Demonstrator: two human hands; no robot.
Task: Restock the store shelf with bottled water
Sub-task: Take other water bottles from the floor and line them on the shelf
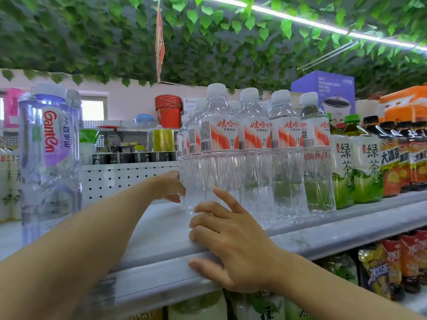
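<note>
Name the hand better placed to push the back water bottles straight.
Left. The left hand already reaches deep beside the rear water bottles; the right hand rests on the shelf edge.

A pale grey shelf [161, 229] with a rounded front rail is seen, and the fingers [203, 229] of the right hand are laid over that rail. Just beyond these fingers, a row of clear water bottles [254, 158] with white caps and red-and-white labels is stood upright on the shelf, with further rows packed behind. The leftmost of them are touched low down by the fingers [172, 195] of the left hand. Well to the left of both, a large Ganten water bottle [49, 158] is stood. To the right of the water, green tea bottles [357, 167] are placed, then dark-capped orange-labelled drink bottles [404, 155].
</note>
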